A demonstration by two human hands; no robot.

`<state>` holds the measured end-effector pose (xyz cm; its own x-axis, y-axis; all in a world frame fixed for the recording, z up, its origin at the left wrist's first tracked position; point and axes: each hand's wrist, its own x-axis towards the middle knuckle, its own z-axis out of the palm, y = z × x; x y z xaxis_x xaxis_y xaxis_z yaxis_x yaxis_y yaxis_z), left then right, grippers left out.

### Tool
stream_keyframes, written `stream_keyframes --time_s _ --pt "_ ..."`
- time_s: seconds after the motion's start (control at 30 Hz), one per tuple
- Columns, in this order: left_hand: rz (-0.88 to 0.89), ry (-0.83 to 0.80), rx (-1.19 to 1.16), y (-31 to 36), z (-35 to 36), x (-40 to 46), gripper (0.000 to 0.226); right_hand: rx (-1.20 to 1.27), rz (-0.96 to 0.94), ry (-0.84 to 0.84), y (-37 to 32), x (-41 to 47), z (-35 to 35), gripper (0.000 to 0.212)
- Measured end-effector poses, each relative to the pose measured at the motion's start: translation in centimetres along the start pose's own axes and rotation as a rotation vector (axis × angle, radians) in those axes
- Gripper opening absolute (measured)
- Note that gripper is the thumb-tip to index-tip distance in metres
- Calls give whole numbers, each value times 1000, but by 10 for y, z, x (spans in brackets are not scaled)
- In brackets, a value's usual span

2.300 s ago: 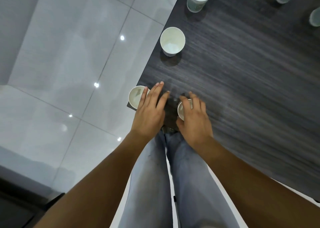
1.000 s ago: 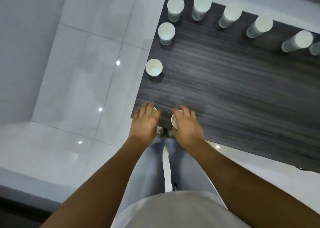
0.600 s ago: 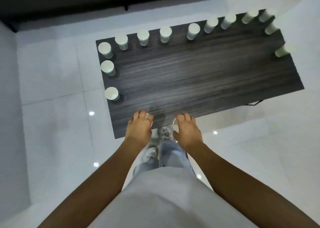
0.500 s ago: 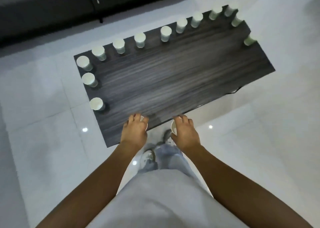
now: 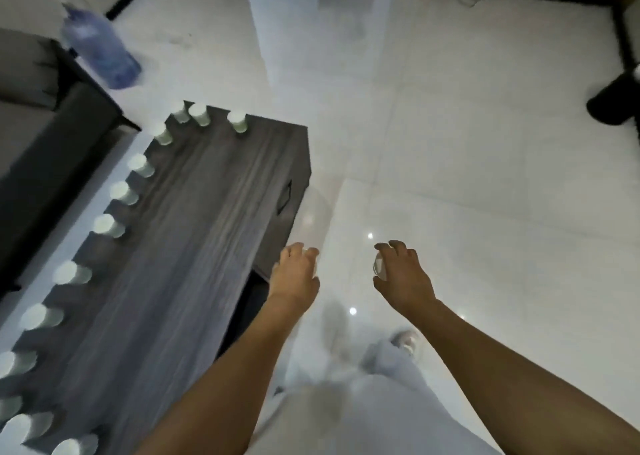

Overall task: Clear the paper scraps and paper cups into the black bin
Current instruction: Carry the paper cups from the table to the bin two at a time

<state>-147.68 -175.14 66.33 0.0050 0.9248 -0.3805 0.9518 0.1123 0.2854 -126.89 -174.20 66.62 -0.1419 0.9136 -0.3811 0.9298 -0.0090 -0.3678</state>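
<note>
Both hands are hanging over the white floor point(image 5: 485, 177), just off the tabletop point(image 5: 194, 233). Right hand point(image 5: 403, 278) is curling its grip round a paper cup point(image 5: 379, 268), rim showing. Left hand point(image 5: 294, 274) is curled too; a white edge is peeking past its fingers, blurred, can't tell its grip. More cups point(image 5: 104, 225) are lining the tabletop edge. Black bin point(image 5: 613, 103) is sitting far right.
</note>
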Motion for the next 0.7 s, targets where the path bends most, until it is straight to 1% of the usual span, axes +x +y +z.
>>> stream_keyframes --time_s 0.17,0.23,0.3,0.47,0.7 --pt "199 6 34 156 11 87 38 64 132 55 128 30 -73 60" --pt "265 -5 39 212 17 115 39 92 188 75 176 38 -97 60" --pt "328 -16 64 263 20 144 46 95 245 96 222 50 -122 60" --pt "465 -61 118 359 22 208 50 104 386 145 310 87 -176 60" --pt "609 -94 172 474 3 341 49 189 525 229 398 174 -243 60"
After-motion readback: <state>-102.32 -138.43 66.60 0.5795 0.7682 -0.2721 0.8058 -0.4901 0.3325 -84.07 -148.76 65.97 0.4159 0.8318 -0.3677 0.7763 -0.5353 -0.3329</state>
